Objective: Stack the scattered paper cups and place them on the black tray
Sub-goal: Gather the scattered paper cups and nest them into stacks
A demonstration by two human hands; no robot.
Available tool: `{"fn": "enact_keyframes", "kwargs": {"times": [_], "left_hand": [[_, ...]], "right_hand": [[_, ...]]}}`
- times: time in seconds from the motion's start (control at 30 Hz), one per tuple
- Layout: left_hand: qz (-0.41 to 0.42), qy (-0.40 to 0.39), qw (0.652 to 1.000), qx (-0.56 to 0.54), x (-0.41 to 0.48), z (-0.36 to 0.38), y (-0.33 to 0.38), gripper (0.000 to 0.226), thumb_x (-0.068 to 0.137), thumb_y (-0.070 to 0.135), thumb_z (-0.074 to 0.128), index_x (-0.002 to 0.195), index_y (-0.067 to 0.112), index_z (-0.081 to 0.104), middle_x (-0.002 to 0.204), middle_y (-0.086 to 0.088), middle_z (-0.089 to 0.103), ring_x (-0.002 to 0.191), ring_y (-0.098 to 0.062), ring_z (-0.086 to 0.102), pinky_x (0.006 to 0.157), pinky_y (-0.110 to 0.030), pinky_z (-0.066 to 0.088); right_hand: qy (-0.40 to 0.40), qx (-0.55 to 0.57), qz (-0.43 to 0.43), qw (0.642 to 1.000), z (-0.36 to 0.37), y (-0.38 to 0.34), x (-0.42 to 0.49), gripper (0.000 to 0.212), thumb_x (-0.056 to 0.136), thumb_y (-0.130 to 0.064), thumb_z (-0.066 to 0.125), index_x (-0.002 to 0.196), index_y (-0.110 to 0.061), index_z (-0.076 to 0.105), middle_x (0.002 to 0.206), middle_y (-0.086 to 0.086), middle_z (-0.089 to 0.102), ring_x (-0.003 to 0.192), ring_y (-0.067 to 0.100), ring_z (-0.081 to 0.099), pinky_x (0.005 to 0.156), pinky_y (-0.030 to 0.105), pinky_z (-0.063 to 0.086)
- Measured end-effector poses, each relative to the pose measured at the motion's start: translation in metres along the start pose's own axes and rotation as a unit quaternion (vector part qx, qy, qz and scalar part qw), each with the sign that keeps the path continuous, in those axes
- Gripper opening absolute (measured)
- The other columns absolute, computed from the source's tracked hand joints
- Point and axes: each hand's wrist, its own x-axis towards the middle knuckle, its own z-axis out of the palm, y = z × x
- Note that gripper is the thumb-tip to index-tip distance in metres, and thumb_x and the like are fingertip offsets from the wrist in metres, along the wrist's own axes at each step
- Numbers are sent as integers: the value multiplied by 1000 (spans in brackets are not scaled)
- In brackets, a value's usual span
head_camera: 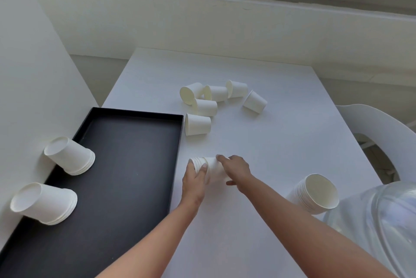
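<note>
A white table (281, 221) fills most of the view, with a black tray (126, 165) lying along its left side. A crumpled clear plastic bag (378, 228) sits at the table's near right corner, and a white chair (382, 133) stands just beyond the right edge. Two upside-down stacks of cups stand on the tray's left edge, one farther (69, 156) and one nearer (44, 203). A third stack (315, 196) sits mouth-up beside the bag. Just right of the tray, a short stack (212, 168) lies on its side between both hands. The left hand (194, 178) has its fingers curled round the rim end, and the right hand (236, 170) has its fingers wrapped over the narrow end. Six loose cups (198, 124) lie tipped over in a cluster farther back on the table.
</note>
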Motion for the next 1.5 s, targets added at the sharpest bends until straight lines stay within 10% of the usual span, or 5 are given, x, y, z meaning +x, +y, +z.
{"fn": "enact_keyframes", "kwargs": {"times": [0.17,0.33,0.73,1.5], "left_hand": [[-34,-32,999,6,2,-2,-3,40,95,33,44,131,16,38,123,-5,54,112,-22,52,92,-35,45],[-29,-70,997,7,3,-5,-2,21,92,27,51,110,18,44,106,0,59,92,-12,55,70,-23,43],[-23,-47,998,19,16,9,9,22,91,22,53,110,13,46,108,-6,57,96,-21,54,73,-27,44],[-17,-75,997,-17,70,40,30,23,91,20,54,114,20,50,106,5,60,94,-2,54,70,-15,41]], "right_hand": [[11,-63,-35,997,6,-2,-3,60,86,-49,51,130,-9,47,129,7,52,91,23,55,91,43,52],[6,-92,-42,995,3,-2,-3,62,87,-49,50,134,-8,45,133,9,50,117,29,52,96,45,49],[55,-161,-54,984,-26,-10,24,38,88,-49,47,98,-14,59,99,4,59,89,24,56,74,30,40],[157,-364,-158,905,-121,-94,158,71,83,-28,63,141,-9,26,146,8,30,134,29,25,95,45,39]]}}
